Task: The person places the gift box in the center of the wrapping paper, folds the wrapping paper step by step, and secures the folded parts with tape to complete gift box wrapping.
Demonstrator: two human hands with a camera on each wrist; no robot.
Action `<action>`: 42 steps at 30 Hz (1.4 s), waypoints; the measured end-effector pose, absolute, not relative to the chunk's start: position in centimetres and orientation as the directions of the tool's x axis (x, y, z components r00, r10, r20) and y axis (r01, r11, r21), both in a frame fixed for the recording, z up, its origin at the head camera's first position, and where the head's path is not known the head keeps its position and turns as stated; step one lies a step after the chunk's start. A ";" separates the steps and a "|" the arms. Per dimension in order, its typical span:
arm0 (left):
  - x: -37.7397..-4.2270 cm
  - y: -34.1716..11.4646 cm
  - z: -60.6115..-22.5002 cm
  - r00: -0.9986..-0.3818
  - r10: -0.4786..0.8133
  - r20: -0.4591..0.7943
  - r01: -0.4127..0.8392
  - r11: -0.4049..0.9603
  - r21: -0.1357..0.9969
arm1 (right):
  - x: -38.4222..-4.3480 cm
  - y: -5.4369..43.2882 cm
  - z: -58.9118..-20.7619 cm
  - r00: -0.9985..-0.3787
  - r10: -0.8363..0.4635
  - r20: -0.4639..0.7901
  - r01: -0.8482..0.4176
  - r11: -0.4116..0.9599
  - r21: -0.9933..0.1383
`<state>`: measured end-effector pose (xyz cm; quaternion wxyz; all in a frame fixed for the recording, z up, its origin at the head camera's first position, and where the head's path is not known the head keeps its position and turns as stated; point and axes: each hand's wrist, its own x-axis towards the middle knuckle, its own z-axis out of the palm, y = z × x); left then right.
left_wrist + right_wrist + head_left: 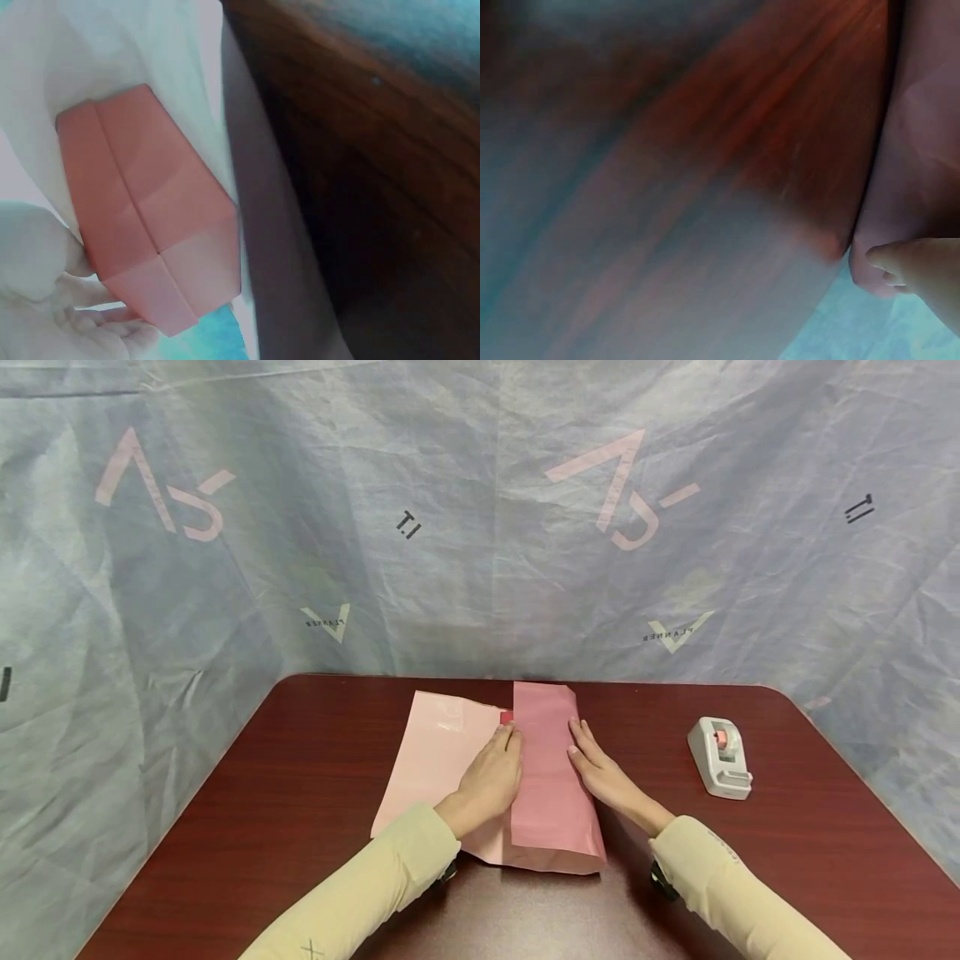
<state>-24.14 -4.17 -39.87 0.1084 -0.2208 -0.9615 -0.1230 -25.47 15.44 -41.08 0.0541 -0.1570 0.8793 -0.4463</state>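
Observation:
A sheet of pink wrapping paper (555, 777) lies on the table, its right part folded up over a red box (507, 717). The pale inner side of the sheet spreads out to the left. In the left wrist view the box (161, 180) sits on that pale side, partly under the paper. My left hand (491, 777) touches the box's left side, fingers extended and pointing away from me, close to the fold's free edge. Along the right side of the folded paper, my right hand (606, 775) rests with straight fingers against it. Most of the box is hidden in the head view.
A white tape dispenser (720, 758) with a roll in it stands on the right of the dark red wooden table (300, 768). Behind the table hangs a grey-blue printed sheet (450, 568).

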 end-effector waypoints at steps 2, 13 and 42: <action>-24.1 -4.1 -39.8 -0.881 0.390 0.266 0.446 0.872 0.199 | -25.8 15.2 -41.2 -0.945 -0.319 0.067 -0.246 0.565 -0.787; -24.2 -4.0 -39.6 -0.887 0.369 0.277 0.430 0.878 0.210 | -26.6 14.9 -41.3 -0.937 -0.323 0.131 -0.313 0.615 -0.724; -25.9 -14.8 -38.7 -0.940 0.214 0.264 0.263 0.951 0.164 | -27.2 14.7 -41.6 -0.910 -0.332 0.250 -0.414 0.678 -0.608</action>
